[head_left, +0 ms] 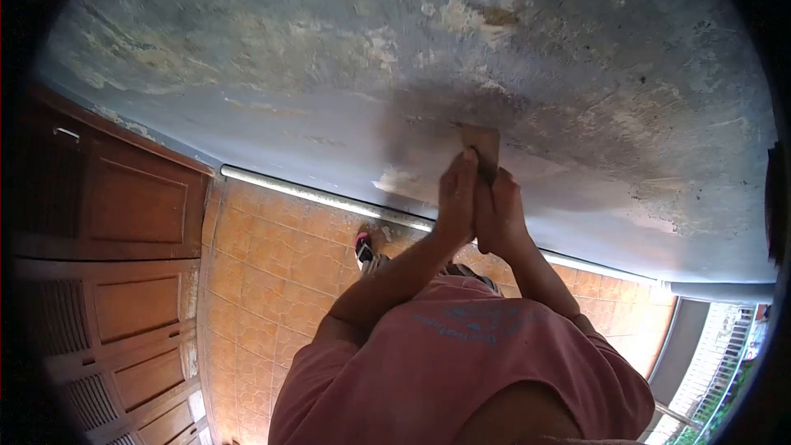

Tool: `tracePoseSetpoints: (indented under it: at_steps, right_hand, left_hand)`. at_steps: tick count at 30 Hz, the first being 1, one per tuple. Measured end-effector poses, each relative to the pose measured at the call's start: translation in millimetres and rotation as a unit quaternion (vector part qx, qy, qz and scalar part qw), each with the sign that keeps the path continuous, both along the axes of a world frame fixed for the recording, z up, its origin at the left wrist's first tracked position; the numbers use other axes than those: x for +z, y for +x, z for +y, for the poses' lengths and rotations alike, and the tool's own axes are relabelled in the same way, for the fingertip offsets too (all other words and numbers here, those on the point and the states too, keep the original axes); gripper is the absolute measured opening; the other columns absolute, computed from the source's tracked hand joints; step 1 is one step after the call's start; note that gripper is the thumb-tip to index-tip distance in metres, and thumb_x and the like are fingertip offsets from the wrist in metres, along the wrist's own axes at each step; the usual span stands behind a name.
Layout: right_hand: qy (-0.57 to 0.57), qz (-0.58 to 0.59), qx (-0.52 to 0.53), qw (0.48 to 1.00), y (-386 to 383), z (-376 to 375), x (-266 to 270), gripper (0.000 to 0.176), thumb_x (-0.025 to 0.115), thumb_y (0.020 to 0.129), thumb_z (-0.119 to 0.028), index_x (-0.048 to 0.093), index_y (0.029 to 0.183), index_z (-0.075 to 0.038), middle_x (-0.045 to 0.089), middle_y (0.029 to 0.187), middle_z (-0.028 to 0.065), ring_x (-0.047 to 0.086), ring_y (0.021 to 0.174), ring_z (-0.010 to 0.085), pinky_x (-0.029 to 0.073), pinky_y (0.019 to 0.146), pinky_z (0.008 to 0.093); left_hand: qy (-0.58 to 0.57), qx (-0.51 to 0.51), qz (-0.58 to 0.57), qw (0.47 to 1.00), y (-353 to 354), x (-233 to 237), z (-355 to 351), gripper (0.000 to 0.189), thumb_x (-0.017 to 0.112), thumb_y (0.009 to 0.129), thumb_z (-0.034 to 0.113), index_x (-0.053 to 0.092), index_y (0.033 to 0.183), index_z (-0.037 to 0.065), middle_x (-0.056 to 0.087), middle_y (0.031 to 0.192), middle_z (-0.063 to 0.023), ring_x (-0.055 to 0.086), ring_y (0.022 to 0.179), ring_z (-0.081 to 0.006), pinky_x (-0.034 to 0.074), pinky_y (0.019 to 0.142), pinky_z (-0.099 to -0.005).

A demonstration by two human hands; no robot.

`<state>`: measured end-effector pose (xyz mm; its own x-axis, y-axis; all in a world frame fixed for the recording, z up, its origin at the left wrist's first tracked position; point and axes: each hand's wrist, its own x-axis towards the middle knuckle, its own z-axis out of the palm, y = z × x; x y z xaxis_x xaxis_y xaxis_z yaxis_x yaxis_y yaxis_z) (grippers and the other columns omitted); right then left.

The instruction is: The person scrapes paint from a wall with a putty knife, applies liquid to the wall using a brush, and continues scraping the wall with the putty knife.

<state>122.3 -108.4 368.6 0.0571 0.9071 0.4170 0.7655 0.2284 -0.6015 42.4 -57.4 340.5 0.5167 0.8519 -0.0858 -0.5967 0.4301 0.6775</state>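
Note:
My left hand (458, 196) and my right hand (504, 213) are together in front of my chest, both closed around a scraper (481, 142). Its flat, brownish blade lies against the wall (313, 107), while the handle is mostly hidden by my fingers. The left thumb presses on the base of the blade. Around the blade, the grey wall shows patches of flaked, rough paint, with smoother grey further down.
Below the wall runs a pale skirting strip (288, 188) above orange floor tiles (264, 280). Brown wooden panel doors (136, 198) stand at left. A white railing (717, 354) is at lower right. My shoe (363, 248) is near the wall's foot.

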Motion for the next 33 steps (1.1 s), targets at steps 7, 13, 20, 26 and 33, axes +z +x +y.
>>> tracePoseSetpoints:
  at_steps: [7, 13, 20, 26, 33]
  right_hand:
    - [-0.202, 0.138, -0.08, 0.966, -3, 8, -2, 0.018, 0.051, 0.079, -0.006, 0.056, 0.093, 0.004, 0.052, 0.093, 0.0271, 0.053, 0.069, 0.0365, 0.041, 0.055, 0.0421]
    - [-0.006, -0.135, -0.016, 0.991, -1, 9, -19, 0.023, 0.053, 0.075, -0.007, 0.056, 0.095, 0.005, 0.05, 0.093, 0.0285, 0.05, 0.068, 0.0351, 0.041, 0.054, 0.0413]
    - [0.084, -0.23, -0.026, 0.969, -2, 7, -20, 0.037, 0.054, 0.075, -0.01, 0.054, 0.105, 0.011, 0.046, 0.093, 0.0301, 0.044, 0.073, 0.0358, 0.039, 0.061, 0.0391]
    - [-0.033, -0.069, 0.022, 0.997, 3, 8, -1, 0.018, 0.051, 0.074, -0.004, 0.053, 0.085, 0.01, 0.049, 0.076, 0.0297, 0.051, 0.062, 0.0391, 0.038, 0.051, 0.0463]
    - [-0.195, 0.061, -0.041, 0.978, -6, 2, 17, 0.031, 0.048, 0.079, -0.007, 0.049, 0.105, 0.01, 0.053, 0.095, 0.0273, 0.058, 0.074, 0.0378, 0.044, 0.056, 0.046]
  left_hand:
    - [-0.005, 0.0, -0.037, 0.999, 5, -5, 0, 0.037, 0.042, 0.098, 0.039, 0.053, 0.101, 0.004, 0.06, 0.082, -0.0063, 0.059, 0.072, -0.0138, 0.048, 0.063, -0.0266]
    - [-0.021, -0.017, -0.031, 0.999, 0, -9, 7, 0.035, 0.042, 0.099, 0.038, 0.054, 0.102, 0.005, 0.06, 0.087, -0.0041, 0.058, 0.077, -0.0108, 0.048, 0.065, -0.0254]
    - [-0.014, 0.011, -0.05, 0.999, -1, 0, 4, 0.032, 0.042, 0.099, 0.036, 0.055, 0.102, 0.007, 0.058, 0.089, -0.0025, 0.056, 0.08, -0.0088, 0.047, 0.068, -0.0246]
    - [0.026, 0.018, 0.003, 1.0, 4, -9, -1, 0.035, 0.042, 0.099, 0.038, 0.054, 0.101, 0.005, 0.059, 0.088, -0.004, 0.056, 0.078, -0.01, 0.048, 0.068, -0.0252]
    - [0.009, -0.006, -0.065, 0.998, -1, -6, 3, 0.036, 0.041, 0.099, 0.039, 0.054, 0.1, 0.006, 0.058, 0.085, -0.005, 0.057, 0.074, -0.0114, 0.048, 0.064, -0.0275]
